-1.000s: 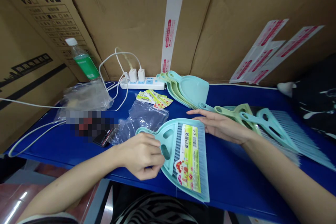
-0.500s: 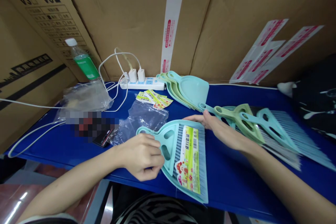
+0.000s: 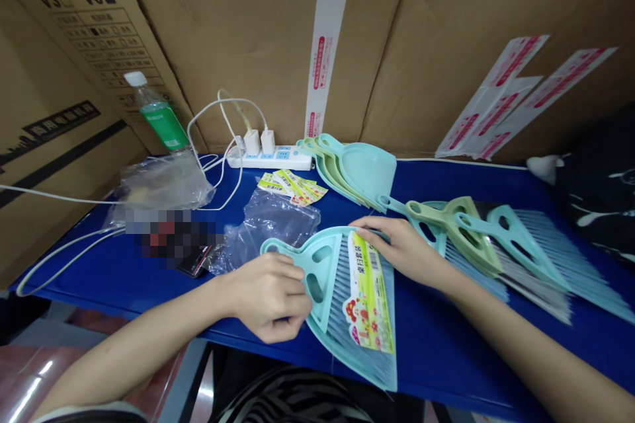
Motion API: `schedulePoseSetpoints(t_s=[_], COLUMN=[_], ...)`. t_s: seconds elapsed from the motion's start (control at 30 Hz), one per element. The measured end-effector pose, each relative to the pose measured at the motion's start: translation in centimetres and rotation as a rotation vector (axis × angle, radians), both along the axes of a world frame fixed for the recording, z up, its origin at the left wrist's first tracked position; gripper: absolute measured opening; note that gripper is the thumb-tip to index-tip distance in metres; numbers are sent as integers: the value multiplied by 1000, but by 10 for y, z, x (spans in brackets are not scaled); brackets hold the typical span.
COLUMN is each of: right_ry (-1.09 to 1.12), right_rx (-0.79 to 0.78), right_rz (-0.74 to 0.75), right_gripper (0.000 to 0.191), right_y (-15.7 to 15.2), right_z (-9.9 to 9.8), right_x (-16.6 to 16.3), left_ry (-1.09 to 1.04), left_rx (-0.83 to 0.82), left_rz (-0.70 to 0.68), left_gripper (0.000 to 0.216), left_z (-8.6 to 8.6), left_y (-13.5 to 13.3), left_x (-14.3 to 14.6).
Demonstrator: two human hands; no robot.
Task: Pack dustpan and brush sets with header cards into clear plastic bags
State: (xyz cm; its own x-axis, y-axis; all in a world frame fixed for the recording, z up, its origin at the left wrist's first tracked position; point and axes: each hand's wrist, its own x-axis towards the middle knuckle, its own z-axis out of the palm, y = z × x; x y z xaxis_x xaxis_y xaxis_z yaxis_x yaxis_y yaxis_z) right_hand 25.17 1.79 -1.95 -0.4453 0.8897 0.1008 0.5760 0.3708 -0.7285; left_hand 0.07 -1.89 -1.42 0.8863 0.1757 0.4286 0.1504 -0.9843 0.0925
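Observation:
A light blue dustpan (image 3: 342,350) with a small brush (image 3: 320,274) nested in it lies at the front edge of the blue table (image 3: 446,337). A green and yellow label card (image 3: 370,291) lies across the brush bristles. My left hand (image 3: 270,294) is closed around the handle end of the set. My right hand (image 3: 404,248) rests on the far top edge of the set, thumb and fingers pinching the top of the label card.
A stack of nested dustpans (image 3: 354,172) stands behind, loose brushes (image 3: 496,238) lie to the right. Clear plastic bags (image 3: 270,225), more label cards (image 3: 292,186), a power strip (image 3: 270,157) with cables and a bottle (image 3: 159,115) sit left. Cardboard boxes (image 3: 258,33) wall the back.
My right hand has slid left and nearer, from the loose brushes onto the top of the set. The label card now lies slanted, and the set has turned slightly. The left hand has stayed put.

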Motion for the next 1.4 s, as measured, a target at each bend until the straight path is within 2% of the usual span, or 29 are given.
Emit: schedulePoseSetpoints(t_s=[0.2,0.7,1.13,1.4], right_ry=[33,148,92,63], right_rx=[-2,-222,1,33], right_rz=[-29,-21,-62,-93], right_gripper=[36,46,39,35], right_y=[0,-9,-14,-7], right_z=[-2,6,2,-1], right_x=[0,-1,-9,-3], left_ry=[-10,-44,-69,-80], left_rx=[-16,10,3,25], left_rz=[-13,-3,-5,-7], left_gripper=[27,26,28,28], left_z=[-1,3,5,6], left_y=[1,2,0,1], left_x=[0,2,3,2])
